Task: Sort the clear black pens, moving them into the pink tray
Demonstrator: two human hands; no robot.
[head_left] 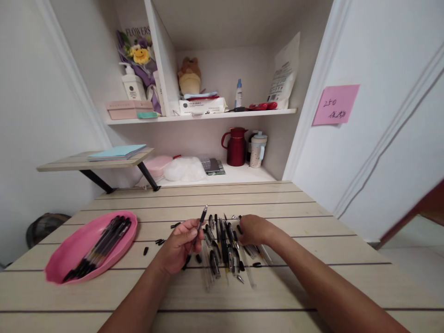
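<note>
My left hand (183, 243) is closed round a pen (201, 219), whose metal tip points up and away from me. To its right lies a pile of pen parts (222, 249): clear barrels, black caps and thin refills. My right hand (255, 230) reaches over the pile's right side, fingers curled downward at its far edge. Whatever those fingers grip is hidden behind the hand. A loose black cap (256, 265) and a silver cone tip (240, 279) lie near the pile's front. Several small black pieces (160, 242) are scattered left of my left hand.
A pink oval tray (52, 273) on the left holds several assembled-looking pens (100, 249). Behind the wooden table (294, 296) stand shelves (208, 114) with a red jug (237, 147) and a pale cup (257, 150). A small raised stand (62, 162) carries a blue notebook (118, 152).
</note>
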